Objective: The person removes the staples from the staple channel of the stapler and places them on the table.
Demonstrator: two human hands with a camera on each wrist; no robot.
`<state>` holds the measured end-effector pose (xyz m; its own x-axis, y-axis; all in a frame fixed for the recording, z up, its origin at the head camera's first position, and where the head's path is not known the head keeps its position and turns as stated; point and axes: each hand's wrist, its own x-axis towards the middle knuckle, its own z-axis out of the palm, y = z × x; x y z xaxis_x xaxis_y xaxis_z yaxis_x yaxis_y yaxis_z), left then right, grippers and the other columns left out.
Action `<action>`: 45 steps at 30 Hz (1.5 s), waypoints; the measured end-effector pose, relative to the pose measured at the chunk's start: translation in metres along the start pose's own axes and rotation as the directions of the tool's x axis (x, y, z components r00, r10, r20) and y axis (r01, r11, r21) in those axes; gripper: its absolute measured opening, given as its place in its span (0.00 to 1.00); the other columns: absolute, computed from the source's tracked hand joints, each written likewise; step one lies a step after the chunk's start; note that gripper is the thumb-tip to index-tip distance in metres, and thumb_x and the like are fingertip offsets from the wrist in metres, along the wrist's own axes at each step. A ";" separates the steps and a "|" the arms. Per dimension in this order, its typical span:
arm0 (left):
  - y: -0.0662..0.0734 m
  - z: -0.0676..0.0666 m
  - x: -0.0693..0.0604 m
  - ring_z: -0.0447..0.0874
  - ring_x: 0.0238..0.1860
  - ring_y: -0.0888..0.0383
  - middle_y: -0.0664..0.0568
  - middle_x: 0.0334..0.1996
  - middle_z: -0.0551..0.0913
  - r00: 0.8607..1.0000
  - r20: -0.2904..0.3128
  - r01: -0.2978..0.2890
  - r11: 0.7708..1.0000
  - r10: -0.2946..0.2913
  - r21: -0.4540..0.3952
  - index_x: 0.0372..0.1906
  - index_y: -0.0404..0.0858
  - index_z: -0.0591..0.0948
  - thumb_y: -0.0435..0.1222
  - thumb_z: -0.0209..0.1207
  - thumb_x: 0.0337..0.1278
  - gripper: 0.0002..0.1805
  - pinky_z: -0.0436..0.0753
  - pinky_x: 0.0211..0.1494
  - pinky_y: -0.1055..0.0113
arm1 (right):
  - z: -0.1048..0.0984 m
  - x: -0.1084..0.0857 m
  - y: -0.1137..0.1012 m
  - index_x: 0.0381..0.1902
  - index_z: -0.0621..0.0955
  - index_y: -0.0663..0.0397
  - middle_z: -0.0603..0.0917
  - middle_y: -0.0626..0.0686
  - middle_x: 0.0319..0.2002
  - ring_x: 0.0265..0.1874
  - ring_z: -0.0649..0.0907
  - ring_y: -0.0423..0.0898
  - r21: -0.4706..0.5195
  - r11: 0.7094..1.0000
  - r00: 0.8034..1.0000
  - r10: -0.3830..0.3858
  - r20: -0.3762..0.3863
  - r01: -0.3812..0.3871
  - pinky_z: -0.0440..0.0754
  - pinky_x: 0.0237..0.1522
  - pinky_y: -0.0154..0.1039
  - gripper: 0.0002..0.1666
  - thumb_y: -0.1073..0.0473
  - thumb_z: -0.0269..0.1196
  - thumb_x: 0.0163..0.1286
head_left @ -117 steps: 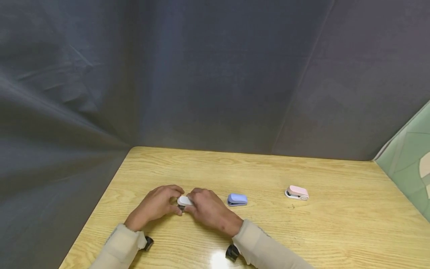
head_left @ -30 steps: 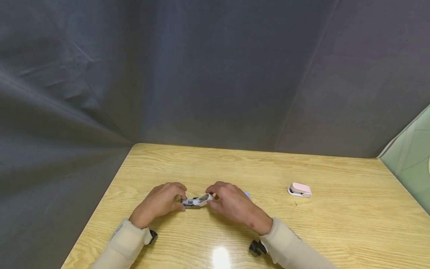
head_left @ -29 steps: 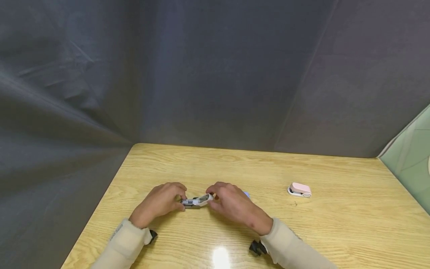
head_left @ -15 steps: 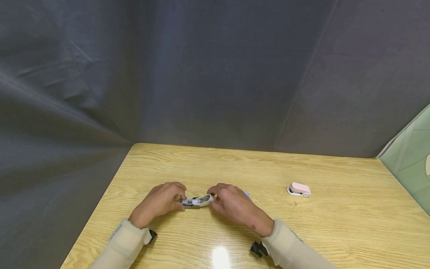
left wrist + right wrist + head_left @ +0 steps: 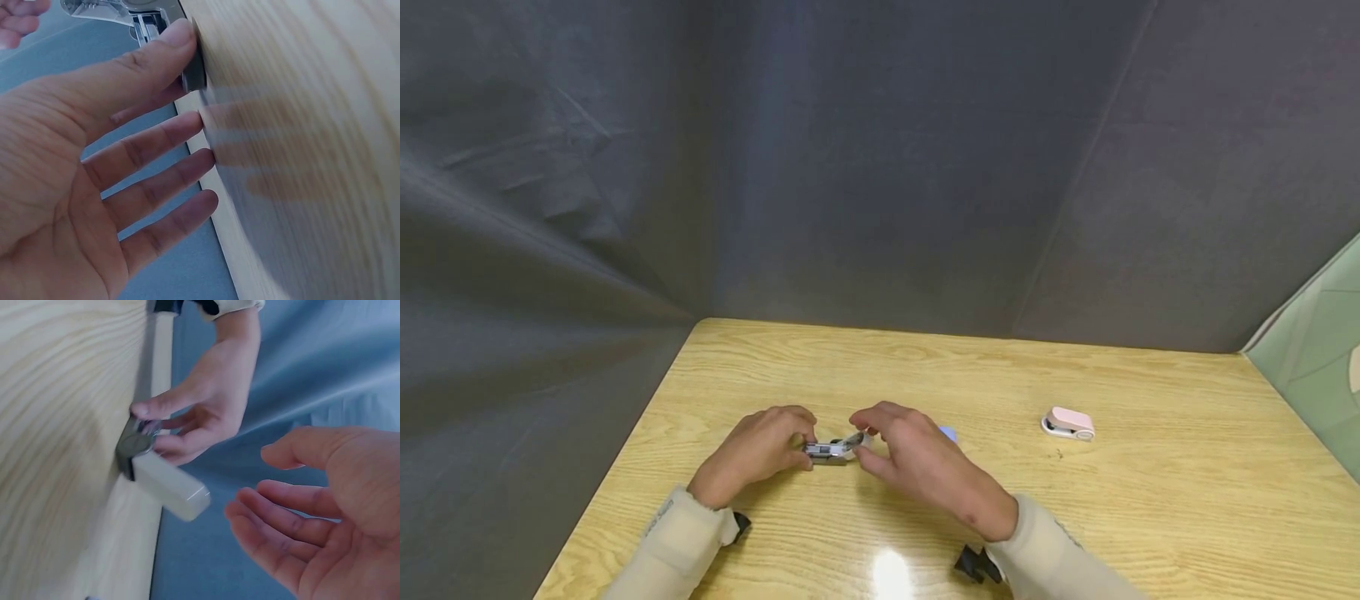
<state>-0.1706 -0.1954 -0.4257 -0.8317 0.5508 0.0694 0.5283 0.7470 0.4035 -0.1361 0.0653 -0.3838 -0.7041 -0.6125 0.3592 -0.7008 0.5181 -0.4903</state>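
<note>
A small stapler (image 5: 827, 451) with a dark grey base and white cover lies on the table, its cover swung up toward the right and its metal staple channel exposed. My left hand (image 5: 756, 454) pinches the base at its left end between thumb and index finger; the other fingers are spread, as the left wrist view shows. Beside the raised white cover (image 5: 172, 486) is my right hand (image 5: 917, 458), its fingers loosely bent. A gap separates that hand from the cover in the right wrist view.
A blue stapler (image 5: 950, 434) is mostly hidden behind my right hand. Farther right on the wooden table (image 5: 1150, 500) sits a pink and white stapler (image 5: 1068, 423). Dark cloth (image 5: 880, 167) hangs behind the table and along its left side.
Earlier the stapler's white cover was down; it has since been swung up to the right. Within the last half second my right hand has let go of the cover. The left hand stays put.
</note>
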 end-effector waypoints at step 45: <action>-0.005 0.005 -0.006 0.83 0.58 0.43 0.46 0.58 0.84 0.999 -0.039 0.016 0.999 -0.018 -0.045 0.29 0.48 0.88 0.39 0.79 0.47 0.08 0.80 0.57 0.46 | 0.057 0.039 -0.011 0.25 0.82 0.51 0.73 0.40 0.17 0.14 0.66 0.31 -0.024 0.988 0.975 0.155 0.159 -0.153 0.65 0.16 0.26 0.14 0.68 0.63 0.72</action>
<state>-0.1672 -0.2011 -0.4330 -0.8471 0.5225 0.0976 0.5067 0.7384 0.4450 -0.1488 0.0018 -0.4096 -0.7767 -0.6121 0.1483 -0.5877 0.6199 -0.5199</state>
